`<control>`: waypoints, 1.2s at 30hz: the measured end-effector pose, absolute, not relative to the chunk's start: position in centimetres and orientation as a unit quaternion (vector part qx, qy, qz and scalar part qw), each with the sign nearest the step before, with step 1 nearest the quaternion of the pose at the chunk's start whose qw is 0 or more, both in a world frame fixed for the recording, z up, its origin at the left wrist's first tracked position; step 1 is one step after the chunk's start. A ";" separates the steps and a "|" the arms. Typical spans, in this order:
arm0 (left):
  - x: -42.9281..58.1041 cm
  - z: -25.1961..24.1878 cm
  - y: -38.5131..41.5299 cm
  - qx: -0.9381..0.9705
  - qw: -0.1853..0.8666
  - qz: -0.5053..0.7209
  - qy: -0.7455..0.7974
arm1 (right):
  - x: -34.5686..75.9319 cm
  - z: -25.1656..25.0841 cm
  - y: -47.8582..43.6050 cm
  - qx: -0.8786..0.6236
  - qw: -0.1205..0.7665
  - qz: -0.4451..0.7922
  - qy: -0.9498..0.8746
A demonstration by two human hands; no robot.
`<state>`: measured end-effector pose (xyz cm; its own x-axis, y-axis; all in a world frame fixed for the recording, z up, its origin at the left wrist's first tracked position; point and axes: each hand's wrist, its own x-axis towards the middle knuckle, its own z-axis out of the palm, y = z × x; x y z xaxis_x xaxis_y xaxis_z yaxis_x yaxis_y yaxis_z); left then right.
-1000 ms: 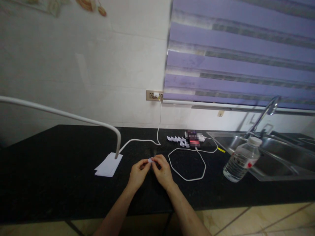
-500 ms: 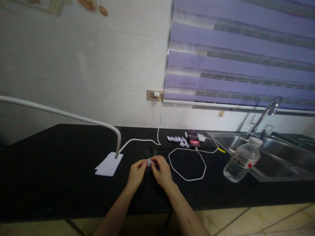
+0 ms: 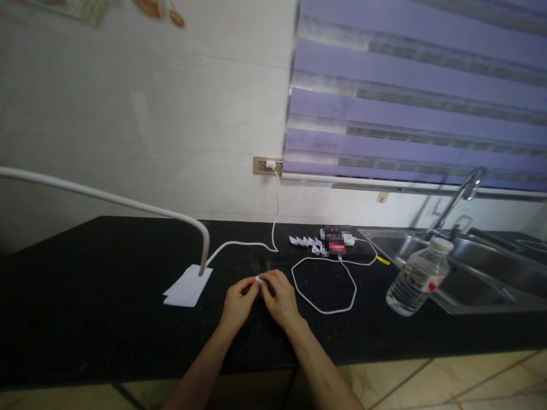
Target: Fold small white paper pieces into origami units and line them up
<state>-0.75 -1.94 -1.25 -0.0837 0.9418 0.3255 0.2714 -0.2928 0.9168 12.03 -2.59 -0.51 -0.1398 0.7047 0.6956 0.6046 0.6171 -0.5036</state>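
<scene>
My left hand (image 3: 238,300) and my right hand (image 3: 280,296) meet above the black counter, thumbs and fingers pinched together. Between their fingertips sits a small folded piece of white paper (image 3: 258,279), mostly covered by the fingers. To the left of my hands lies a short stack of white paper sheets (image 3: 186,289), fanned slightly. Several small folded paper pieces (image 3: 305,243) lie in a row farther back on the right.
A white cable (image 3: 325,312) loops on the black counter (image 3: 106,319) to the right. Beside the steel sink (image 3: 461,302) stands a clear water bottle (image 3: 416,282). A pixelated device (image 3: 335,240) lies near the back. A thick white cable (image 3: 106,196) crosses the left side.
The fingertips have closed in around the paper piece, and less of it shows between them. Both hands stay at the same spot; the view shifts very slightly.
</scene>
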 end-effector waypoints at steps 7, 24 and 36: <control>-0.7 -1.0 -2.2 0.628 0.286 0.526 0.497 | 12.0 -0.5 -2.6 -0.448 0.482 0.024 -0.753; -0.4 0.0 -2.6 0.543 0.357 0.543 0.532 | 11.8 -0.7 -2.6 -0.460 0.445 -0.013 -0.768; -0.3 -0.1 -2.7 0.587 0.316 0.536 0.519 | 11.8 -0.4 -2.9 -0.465 0.444 -0.026 -0.765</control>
